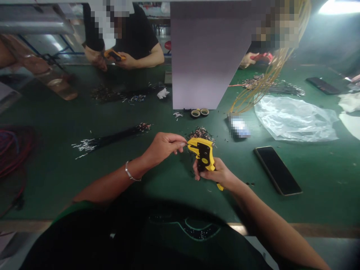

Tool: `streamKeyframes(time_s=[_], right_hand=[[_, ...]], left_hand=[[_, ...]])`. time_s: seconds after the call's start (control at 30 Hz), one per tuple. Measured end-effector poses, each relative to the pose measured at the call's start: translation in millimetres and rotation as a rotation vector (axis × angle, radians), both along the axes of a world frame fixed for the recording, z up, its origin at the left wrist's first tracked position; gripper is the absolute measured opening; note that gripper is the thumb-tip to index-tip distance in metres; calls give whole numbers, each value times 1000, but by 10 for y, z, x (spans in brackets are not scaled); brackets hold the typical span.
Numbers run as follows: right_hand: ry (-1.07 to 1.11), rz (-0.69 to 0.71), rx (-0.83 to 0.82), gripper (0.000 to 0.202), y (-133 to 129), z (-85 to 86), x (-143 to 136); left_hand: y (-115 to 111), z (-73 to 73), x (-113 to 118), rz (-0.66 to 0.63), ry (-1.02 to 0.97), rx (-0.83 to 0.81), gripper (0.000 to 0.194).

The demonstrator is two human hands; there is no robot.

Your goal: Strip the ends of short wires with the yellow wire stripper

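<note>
My right hand (215, 172) is wrapped round the handles of a yellow and black wire stripper (206, 152), whose head points left. Thumb and fingers of my left hand (165, 146) are pinched together right at the tool's jaws. Whatever they hold there is too small to make out. Just behind the tool's head lies a pile of short wire pieces (201, 132) with copper-coloured and dark bits. A bundle of black wires (112, 139) with bare, silvery ends rests on the green table (157, 187) beyond my left forearm.
A phone (278, 170) lies right of my right hand, near a clear plastic bag (298, 118). Two tape rolls (199, 113) sit below a grey panel (208, 56). Yellow wires (270, 75) hang at right. Across the table, two people hold hand tools; red cables (14, 153) lie left.
</note>
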State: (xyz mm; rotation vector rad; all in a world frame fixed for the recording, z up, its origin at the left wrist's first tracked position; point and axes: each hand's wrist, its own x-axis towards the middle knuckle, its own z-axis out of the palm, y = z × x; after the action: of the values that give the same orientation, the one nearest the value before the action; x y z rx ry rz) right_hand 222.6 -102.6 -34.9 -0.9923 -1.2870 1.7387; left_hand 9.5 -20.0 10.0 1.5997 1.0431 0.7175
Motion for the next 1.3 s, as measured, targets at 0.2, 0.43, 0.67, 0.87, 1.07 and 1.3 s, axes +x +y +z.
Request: streamKeyframes(time_s=[0.2, 0.43, 0.67, 0.87, 1.07, 1.3], right_hand=[[-3, -2, -6, 19, -9, -1, -8], [1, -1, -47, 19, -37, -2, -14], [36, -25, -68, 14, -55, -34, -32], [57, -50, -68, 14, -56, -96, -59], [7, -87, -70, 14, -62, -154, -102], [15, -130, -71, 13, -73, -225, -129]], left_hand=[[1, -8, 7, -3, -13, -32, 16], [19, -33, -2, -11, -44, -51, 16], [36, -75, 7, -4, -71, -74, 15], [74, -82, 18, 11, -61, -88, 14], [145, -134, 1, 3, -67, -96, 11], [200, -233, 5, -16, -91, -83, 10]])
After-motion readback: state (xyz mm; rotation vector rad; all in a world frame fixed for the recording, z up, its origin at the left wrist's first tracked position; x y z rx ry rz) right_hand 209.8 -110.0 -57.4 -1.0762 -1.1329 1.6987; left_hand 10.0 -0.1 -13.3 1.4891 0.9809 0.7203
